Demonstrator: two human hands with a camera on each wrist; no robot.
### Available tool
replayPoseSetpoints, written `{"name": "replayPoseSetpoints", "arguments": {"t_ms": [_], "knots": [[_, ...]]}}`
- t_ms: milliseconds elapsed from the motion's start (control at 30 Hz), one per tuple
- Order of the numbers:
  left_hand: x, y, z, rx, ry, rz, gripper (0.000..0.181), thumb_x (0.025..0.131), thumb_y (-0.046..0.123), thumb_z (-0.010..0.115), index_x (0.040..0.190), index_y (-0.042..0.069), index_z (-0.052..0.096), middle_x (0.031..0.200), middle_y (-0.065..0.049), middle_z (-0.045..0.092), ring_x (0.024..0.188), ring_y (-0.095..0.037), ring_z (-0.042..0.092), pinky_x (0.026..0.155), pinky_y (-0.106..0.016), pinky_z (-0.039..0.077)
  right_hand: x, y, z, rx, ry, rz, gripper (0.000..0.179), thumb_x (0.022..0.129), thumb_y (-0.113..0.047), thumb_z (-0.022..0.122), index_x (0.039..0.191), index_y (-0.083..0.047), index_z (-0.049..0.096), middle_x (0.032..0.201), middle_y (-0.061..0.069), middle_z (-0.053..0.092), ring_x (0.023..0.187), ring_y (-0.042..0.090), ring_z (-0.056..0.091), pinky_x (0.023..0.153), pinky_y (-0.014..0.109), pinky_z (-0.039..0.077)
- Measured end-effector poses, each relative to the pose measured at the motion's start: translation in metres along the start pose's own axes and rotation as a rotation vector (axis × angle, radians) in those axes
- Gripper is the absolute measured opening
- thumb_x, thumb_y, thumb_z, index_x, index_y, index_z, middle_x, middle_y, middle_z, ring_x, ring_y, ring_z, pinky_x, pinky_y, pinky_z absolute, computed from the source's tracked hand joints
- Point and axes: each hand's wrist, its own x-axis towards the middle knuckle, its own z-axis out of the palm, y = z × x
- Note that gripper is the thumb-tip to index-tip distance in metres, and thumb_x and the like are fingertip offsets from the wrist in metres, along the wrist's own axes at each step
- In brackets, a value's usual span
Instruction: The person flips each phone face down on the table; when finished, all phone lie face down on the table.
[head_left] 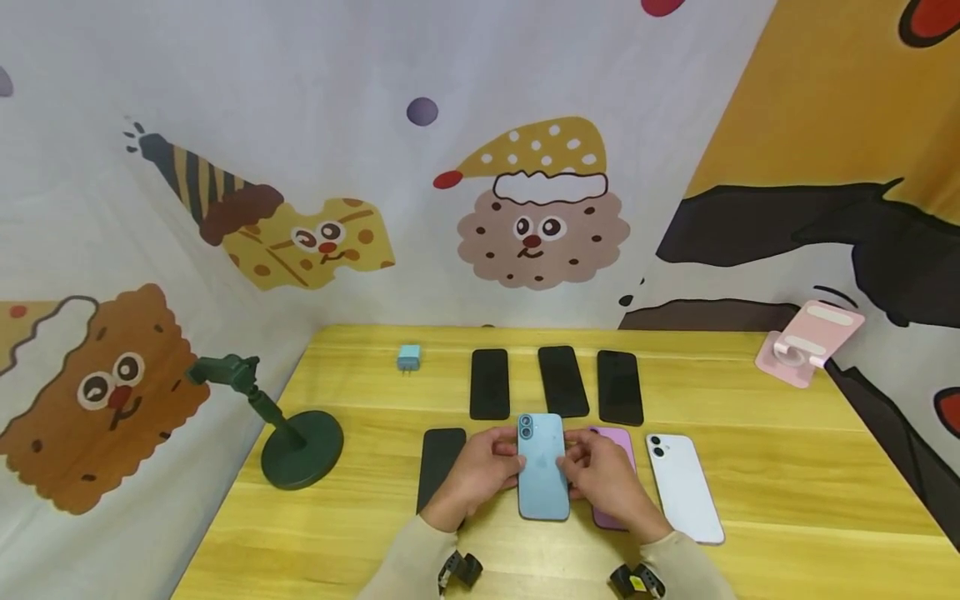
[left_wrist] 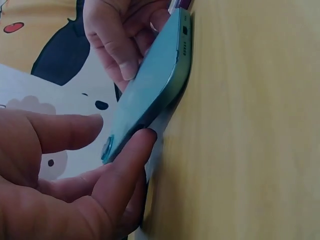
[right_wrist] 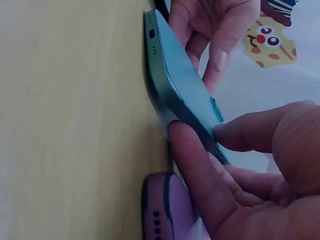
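Observation:
A light blue phone (head_left: 543,475) lies back-up between both hands at the middle of the table, its twin camera lenses at the far end. Both wrist views show it tilted, with its port end low by the tabletop and its camera end raised. My left hand (head_left: 482,468) holds its left long edge, fingers curled at the side. On the opposite edge, my right hand (head_left: 604,477) pinches it with thumb on top and a fingertip below. Under the right hand lies a purple phone (head_left: 622,443), partly hidden. A dark phone (head_left: 440,457) lies beside the left hand.
Right of the hands lies a white phone (head_left: 686,487). Behind are three dark phones, left (head_left: 490,385), middle (head_left: 564,382) and right (head_left: 620,388). A blue charger plug (head_left: 408,357), a green stand (head_left: 302,454) and a pink phone stand (head_left: 813,333) also stand around.

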Motion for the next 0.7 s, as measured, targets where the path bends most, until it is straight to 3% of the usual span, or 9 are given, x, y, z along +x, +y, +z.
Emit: {"name": "replayPoseSetpoints", "arguments": {"t_ms": [333,500,700], "knots": [[-0.002,0.003,0.0,0.092,-0.024,0.006,0.044,0.099,0.01,0.073,0.14,-0.004,0.063,0.109,-0.011,0.063,0.093,-0.018,0.067,0.083,-0.04,0.065,-0.001,-0.01,0.0,-0.278,0.016,-0.069,0.041,0.089,-0.005,0.083,0.127,0.005,0.07,0.08,0.001,0.068,0.059,0.01,0.062,0.053,0.025,0.053],[-0.004,0.006,0.0,0.129,-0.031,-0.002,0.043,0.101,0.019,0.072,0.137,-0.004,0.066,0.108,-0.01,0.069,0.092,-0.018,0.069,0.081,-0.038,0.065,0.0,-0.011,0.001,-0.3,-0.004,-0.049,0.038,0.089,-0.008,0.083,0.124,0.003,0.072,0.077,-0.001,0.065,0.059,0.011,0.061,0.054,0.025,0.05],[-0.005,0.008,-0.003,0.065,-0.053,-0.031,0.048,0.104,0.024,0.069,0.14,-0.008,0.062,0.125,-0.015,0.07,0.109,-0.027,0.073,0.09,-0.044,0.064,-0.001,-0.012,-0.001,-0.282,-0.003,-0.053,0.038,0.091,-0.016,0.084,0.121,0.003,0.073,0.08,-0.001,0.068,0.058,0.01,0.063,0.057,0.026,0.052]]}}
